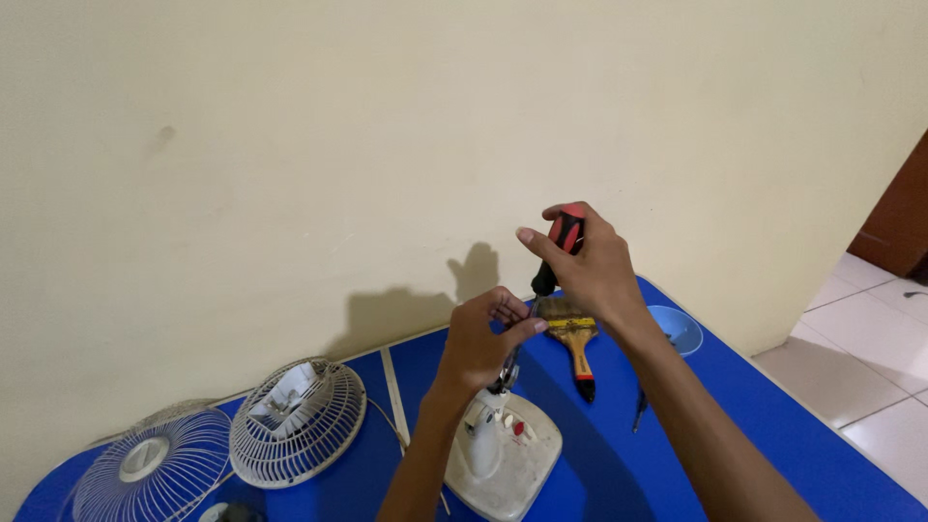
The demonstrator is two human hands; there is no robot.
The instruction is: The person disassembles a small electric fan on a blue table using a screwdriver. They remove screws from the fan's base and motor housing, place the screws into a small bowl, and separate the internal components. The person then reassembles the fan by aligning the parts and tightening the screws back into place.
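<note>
My right hand [592, 263] grips a screwdriver with a red and black handle [565, 235], its shaft pointing down toward my left hand. My left hand [480, 340] is closed around the top of a white fan stand's neck [504, 377], fingers pinched where the screwdriver tip meets it. The tip itself is hidden by my fingers. Below, the stand's white base [512, 464] with small buttons rests on the blue table [754, 425].
A paintbrush with an orange handle [577, 343] lies behind the hands. A small blue bowl [679, 329] sits at the right. Two white wire fan grilles [300, 420] [155, 464] lie at the left. A cream wall runs close behind the table.
</note>
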